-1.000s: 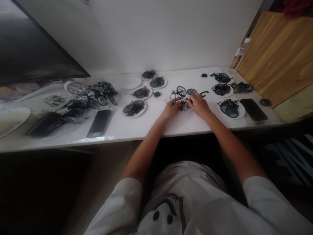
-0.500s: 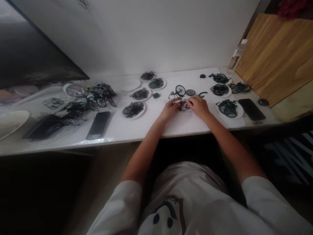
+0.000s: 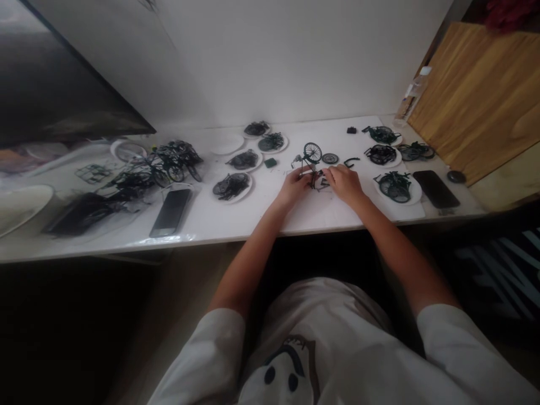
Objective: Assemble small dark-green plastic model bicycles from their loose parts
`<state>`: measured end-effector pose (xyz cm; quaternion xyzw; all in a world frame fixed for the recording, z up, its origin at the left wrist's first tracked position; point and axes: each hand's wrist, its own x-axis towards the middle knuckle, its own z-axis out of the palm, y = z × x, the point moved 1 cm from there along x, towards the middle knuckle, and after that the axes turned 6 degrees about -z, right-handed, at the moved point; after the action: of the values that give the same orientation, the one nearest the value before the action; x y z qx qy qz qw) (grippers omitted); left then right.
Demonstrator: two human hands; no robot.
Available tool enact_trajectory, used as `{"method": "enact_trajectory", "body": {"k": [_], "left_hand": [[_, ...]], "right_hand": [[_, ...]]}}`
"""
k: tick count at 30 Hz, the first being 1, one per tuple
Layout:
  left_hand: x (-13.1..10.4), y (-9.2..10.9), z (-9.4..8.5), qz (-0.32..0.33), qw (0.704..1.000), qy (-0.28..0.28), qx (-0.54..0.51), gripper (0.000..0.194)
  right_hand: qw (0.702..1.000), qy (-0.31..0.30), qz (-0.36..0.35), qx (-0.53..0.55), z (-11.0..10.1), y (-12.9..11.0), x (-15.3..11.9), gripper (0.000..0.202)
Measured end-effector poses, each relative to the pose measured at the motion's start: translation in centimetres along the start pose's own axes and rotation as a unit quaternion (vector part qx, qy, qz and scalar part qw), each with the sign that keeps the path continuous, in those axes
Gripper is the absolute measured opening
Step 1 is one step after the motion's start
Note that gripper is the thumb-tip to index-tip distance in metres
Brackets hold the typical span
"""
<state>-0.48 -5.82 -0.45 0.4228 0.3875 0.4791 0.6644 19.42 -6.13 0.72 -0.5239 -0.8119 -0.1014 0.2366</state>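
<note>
A partly built miniature bicycle [image 3: 313,153], dark and with one spoked wheel showing, is between my hands over the white board. My left hand [image 3: 294,188] is closed around its frame from the left. On the other side my right hand [image 3: 343,181] has its fingers pinched near the frame; a small dark part shows at the fingertips, too small to name. A loose wheel [image 3: 329,158] lies just beyond the right hand. Next to it is a curved black piece [image 3: 351,162]. Some small dark parts lie below the fingers, partly hidden.
White plates with dark bicycle parts stand left [image 3: 248,191] and right [image 3: 415,194]. Assembled miniature bicycles [image 3: 177,160] crowd the left. Phones lie at left [image 3: 171,212] and right [image 3: 436,189]. A bottle [image 3: 413,95] leans by the wooden panel [image 3: 485,90]; a small green block [image 3: 270,162] sits mid-table.
The view has shifted very slightly. Both hands stay at the miniature bicycle in nearly the same pose, with only small movement at the fingers.
</note>
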Motion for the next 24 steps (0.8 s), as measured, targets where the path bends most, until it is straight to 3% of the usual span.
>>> {"method": "enact_trajectory", "body": {"k": [8, 24], "left_hand": [[0.3, -0.1, -0.2, 0.023, 1.000, 0.006, 0.012, 0.041], [0.7, -0.4, -0.8, 0.056, 0.997, 0.005, 0.047, 0.052]], "right_hand": [[0.996, 0.049, -0.059, 0.054, 0.3, 0.1, 0.2, 0.032], [0.989, 0.047, -0.095, 0.106, 1.2, 0.8, 0.4, 0.005]]}}
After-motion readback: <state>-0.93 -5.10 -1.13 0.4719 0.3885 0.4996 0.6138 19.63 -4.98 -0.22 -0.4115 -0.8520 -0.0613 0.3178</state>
